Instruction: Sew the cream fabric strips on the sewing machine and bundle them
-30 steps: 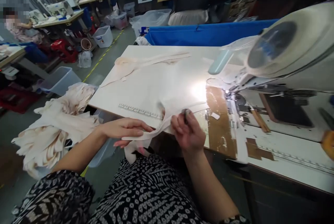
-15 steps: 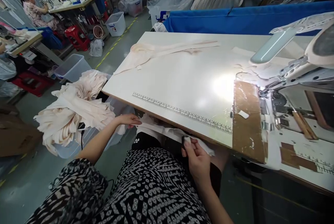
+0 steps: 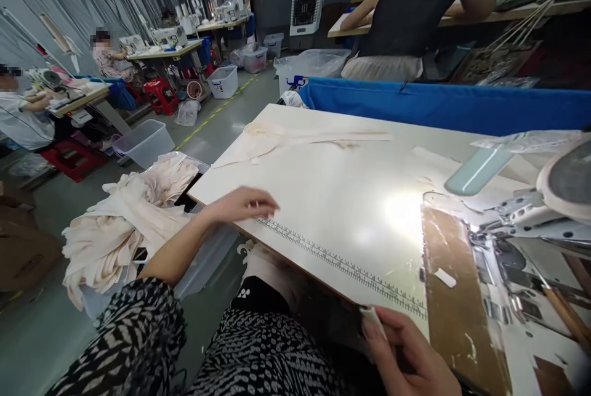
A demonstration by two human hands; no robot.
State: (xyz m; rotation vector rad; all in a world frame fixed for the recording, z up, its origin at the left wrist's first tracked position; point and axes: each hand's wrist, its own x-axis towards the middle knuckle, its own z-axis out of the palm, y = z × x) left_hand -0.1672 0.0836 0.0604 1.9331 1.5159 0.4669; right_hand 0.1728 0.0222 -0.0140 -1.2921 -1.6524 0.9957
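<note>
My left hand (image 3: 242, 204) hovers over the near left edge of the white table (image 3: 323, 186), fingers loosely bent and apart, slightly smeared by motion, with nothing visible in it. Low at the table's front edge, my right hand (image 3: 406, 353) is closed on a small white-and-black tool (image 3: 372, 320), whose kind I cannot make out. A printed ruler (image 3: 341, 263) runs along the front edge between the hands. Pale cream fabric pieces (image 3: 268, 140) lie flat at the far left of the table. White cloth (image 3: 265, 263) hangs over my lap below the edge.
The sewing machine (image 3: 521, 217) stands at the right beside a brown board (image 3: 450, 297). A heap of cream fabric (image 3: 129, 211) fills a clear bin at left. A blue cloth barrier (image 3: 443, 103) lines the back; a person in a dark top (image 3: 399, 11) sits beyond.
My left hand has let go of the white strip and risen over the table. My right hand has moved right and nearer, still holding the small tool. The view has tilted up.
</note>
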